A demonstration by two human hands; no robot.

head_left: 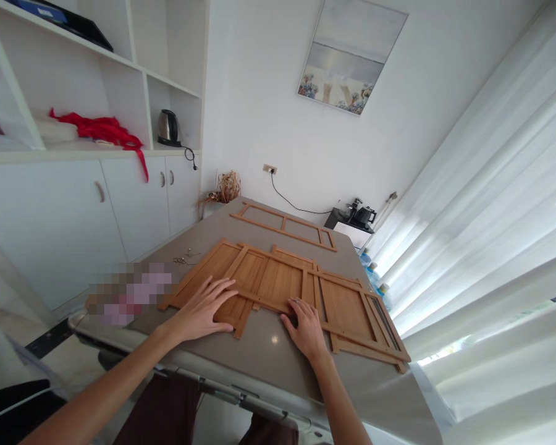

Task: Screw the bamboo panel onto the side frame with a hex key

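Note:
Overlapping wooden panels lie flat on a grey-brown table. My left hand (206,313) rests at the left wooden panel (213,267), fingers spread and touching the wood, thumb near its front end. My right hand (306,329) is on the front rail of the long framed wooden panel (278,279) on top. Its fingers are bent over the rail, with the thumb at the near edge; the underside of the grip is hidden. At the right, more wooden panel (347,309) parts stick out from beneath this frame.
An open wooden frame (285,225) lies farther back on the table (269,352). Small metal pieces (185,256) and a blurred-out patch are at the left. White cabinets (134,198) stand left, curtains hang right, and water bottles (373,272) stand beyond the right edge.

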